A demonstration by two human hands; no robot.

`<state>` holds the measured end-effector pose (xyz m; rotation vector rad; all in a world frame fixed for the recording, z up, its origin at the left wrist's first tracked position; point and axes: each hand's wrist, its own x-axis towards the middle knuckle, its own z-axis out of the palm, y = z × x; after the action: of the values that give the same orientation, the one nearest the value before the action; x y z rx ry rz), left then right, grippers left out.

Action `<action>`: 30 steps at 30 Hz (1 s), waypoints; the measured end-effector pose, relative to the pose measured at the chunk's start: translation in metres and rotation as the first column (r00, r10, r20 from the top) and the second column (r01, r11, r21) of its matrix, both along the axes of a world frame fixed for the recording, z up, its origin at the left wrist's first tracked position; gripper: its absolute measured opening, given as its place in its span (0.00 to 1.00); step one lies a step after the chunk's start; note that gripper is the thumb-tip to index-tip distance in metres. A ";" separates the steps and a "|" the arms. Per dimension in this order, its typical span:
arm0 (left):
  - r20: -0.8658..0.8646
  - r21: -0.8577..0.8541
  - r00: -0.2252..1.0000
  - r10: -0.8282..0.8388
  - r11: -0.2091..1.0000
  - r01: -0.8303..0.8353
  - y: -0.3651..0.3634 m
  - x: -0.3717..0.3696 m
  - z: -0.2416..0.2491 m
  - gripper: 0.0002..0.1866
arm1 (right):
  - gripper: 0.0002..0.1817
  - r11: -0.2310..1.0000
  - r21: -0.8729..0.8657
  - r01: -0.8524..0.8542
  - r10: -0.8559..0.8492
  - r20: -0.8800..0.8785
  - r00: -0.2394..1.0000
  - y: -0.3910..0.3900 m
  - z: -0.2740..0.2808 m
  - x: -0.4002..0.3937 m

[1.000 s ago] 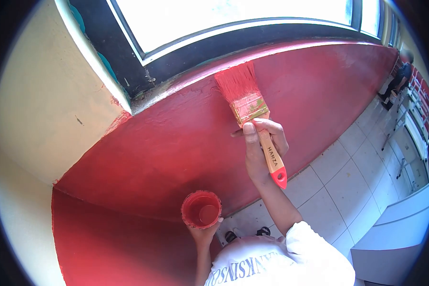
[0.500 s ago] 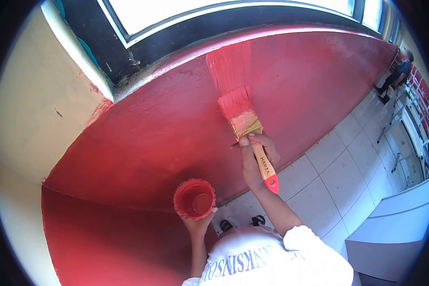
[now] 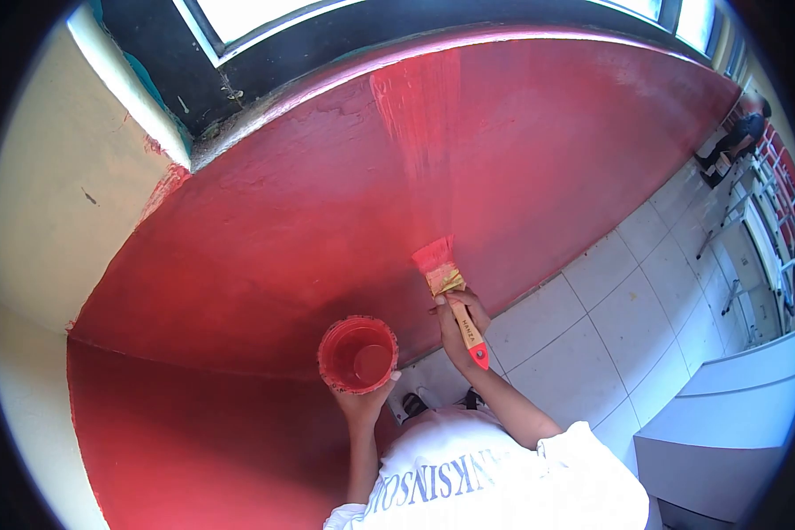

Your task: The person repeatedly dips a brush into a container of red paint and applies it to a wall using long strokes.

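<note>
Paintbrush (image 3: 461,314) sits just off the centre of my remote view, toward five o'clock, beyond the white shirt (image 3: 495,468) that fills six o'clock. At seven, the left hand (image 3: 360,405) cradles a red cup (image 3: 355,333) from below and the side, its mouth turned up toward my camera; I take that to be for keeping paint from spilling while leaving the top free for the brush. How much paint is inside I cannot tell.

The right hand (image 3: 451,338) has its grip closed around the wooden handle (image 3: 471,336), high up by the metal band (image 3: 445,281), with the thumb on the side facing me. Holding it that close to the bristles (image 3: 434,255) probably steadies their angle. They point toward twelve, in line with a brighter streak (image 3: 415,97) on the red wall (image 3: 238,256); whether they press on it or stand just off, I can't make out. Cup and brush are near each other, which I judge makes for a short reach.

Past the right arm, pale floor tiles (image 3: 609,344) spread from three to four o'clock. At eleven, a dark window frame (image 3: 159,62) borders the wall's ledge (image 3: 327,75). Farthest off, at two, I see a person (image 3: 740,132) in dark clothes beside a pale container (image 3: 723,164).
</note>
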<state>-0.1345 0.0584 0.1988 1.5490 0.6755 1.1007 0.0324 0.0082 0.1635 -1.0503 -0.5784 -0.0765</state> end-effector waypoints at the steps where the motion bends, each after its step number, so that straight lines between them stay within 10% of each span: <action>1: 0.004 0.004 1.000 0.000 1.000 0.000 0.001 0.001 0.004 0.47 | 0.10 0.999 -0.023 -0.034 0.034 -0.015 0.999 -0.001 -0.002 0.000; 9: 0.055 -0.055 0.998 -0.016 0.998 0.019 -0.011 -0.009 -0.042 0.46 | 0.07 0.974 -0.184 -0.131 0.095 -0.194 0.976 -0.053 -0.033 -0.026; 16: 0.055 -0.023 0.998 0.000 1.000 0.001 -0.010 -0.021 -0.047 0.44 | 0.08 0.998 0.050 -0.042 0.023 0.335 0.942 -0.060 0.087 0.003; 30: 0.077 -0.013 0.995 0.065 0.998 -0.064 -0.019 -0.018 -0.033 0.43 | 0.09 0.934 0.349 -0.083 -0.069 0.402 0.913 -0.004 0.169 0.027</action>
<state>-0.1528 0.0394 0.1661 1.4766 0.6822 1.1970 0.0599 0.0044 0.3323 -0.6713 -0.9112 -0.3916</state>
